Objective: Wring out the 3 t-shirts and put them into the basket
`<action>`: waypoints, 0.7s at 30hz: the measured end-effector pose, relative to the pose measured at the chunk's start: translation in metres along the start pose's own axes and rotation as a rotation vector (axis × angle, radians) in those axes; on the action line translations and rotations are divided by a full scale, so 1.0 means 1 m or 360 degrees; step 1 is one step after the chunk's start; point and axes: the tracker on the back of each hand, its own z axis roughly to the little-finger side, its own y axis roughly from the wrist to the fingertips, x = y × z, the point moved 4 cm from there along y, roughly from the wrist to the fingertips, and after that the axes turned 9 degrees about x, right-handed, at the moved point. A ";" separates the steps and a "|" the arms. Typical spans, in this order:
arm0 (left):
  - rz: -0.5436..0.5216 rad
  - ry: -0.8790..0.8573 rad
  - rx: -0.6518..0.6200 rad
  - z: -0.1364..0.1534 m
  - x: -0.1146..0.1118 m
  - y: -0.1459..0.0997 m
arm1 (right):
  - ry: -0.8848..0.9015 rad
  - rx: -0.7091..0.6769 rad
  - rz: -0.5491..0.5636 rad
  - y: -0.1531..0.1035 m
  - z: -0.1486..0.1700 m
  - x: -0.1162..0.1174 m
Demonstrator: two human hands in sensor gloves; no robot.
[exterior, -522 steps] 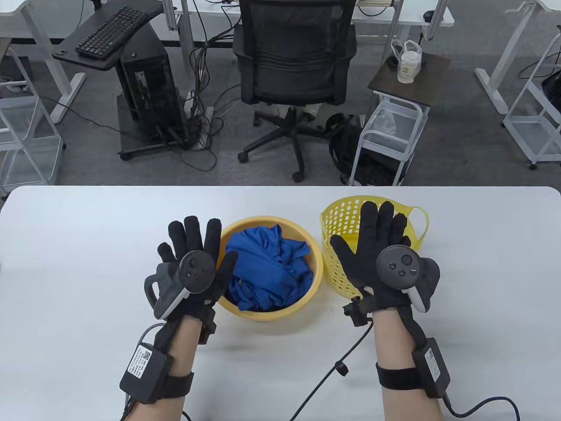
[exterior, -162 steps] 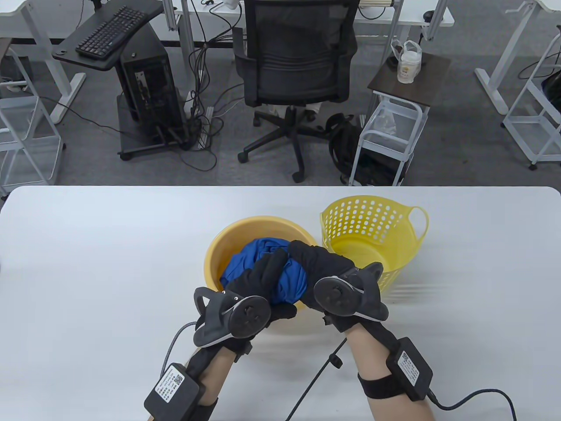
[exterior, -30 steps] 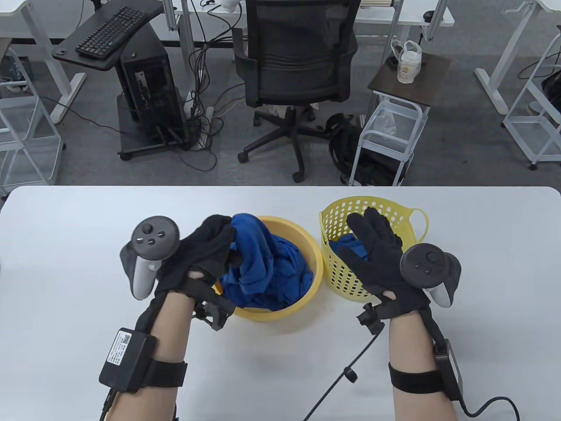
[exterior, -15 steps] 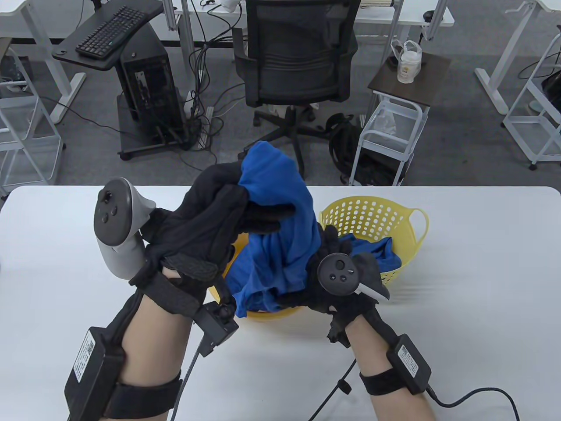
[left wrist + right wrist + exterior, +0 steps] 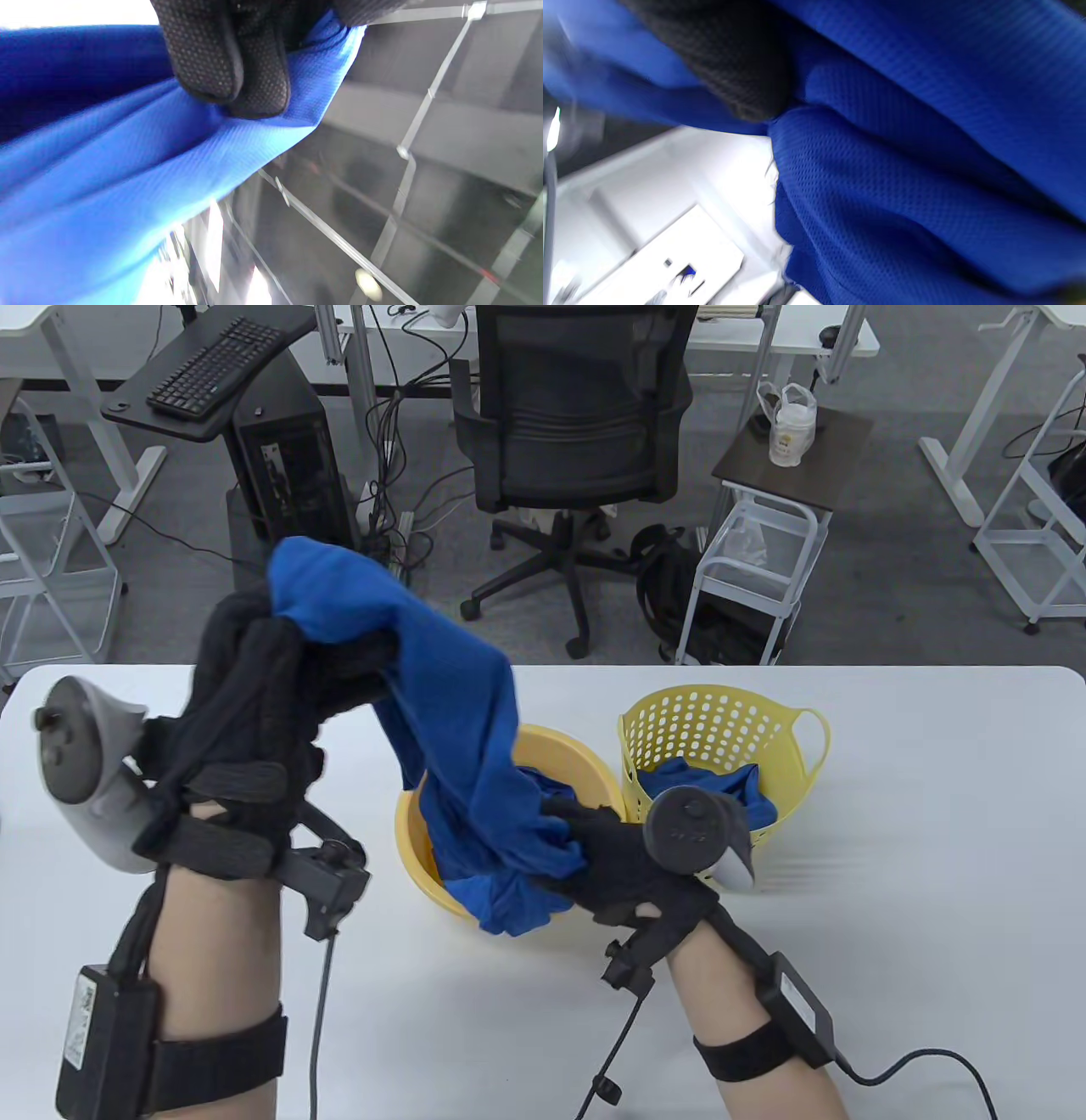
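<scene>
A blue t-shirt stretches in the air between both hands. My left hand grips its upper end, raised high at the left; in the left wrist view the gloved fingers pinch the blue t-shirt. My right hand grips its lower end over the yellow tub; the right wrist view shows a glove finger curled into the blue t-shirt. More blue cloth lies in the tub. Another blue t-shirt lies in the perforated yellow basket.
The white table carries the tub and, right of it, the basket. A cable runs from my right wrist across the near table. Beyond the far edge stand an office chair, a computer tower and a white cart.
My left hand has lifted the shirt's end up and to the left, pulling it out of the tub. My right hand has closed on the shirt's lower part.
</scene>
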 end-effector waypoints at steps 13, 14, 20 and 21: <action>0.0345 0.1480 0.0887 0.178 -0.045 -0.035 | 0.0481 0.0166 0.0437 -0.036 -0.007 -0.072; 0.0466 0.1573 0.0862 0.187 -0.065 -0.038 | 0.0510 0.0153 0.0421 -0.036 -0.009 -0.070; 0.0803 0.1672 0.0628 0.233 -0.164 -0.044 | 0.0891 -0.0126 0.0219 -0.040 -0.041 -0.045; 0.0809 0.1558 0.0573 0.239 -0.174 -0.043 | 0.1012 -0.0178 0.0180 -0.042 -0.048 -0.038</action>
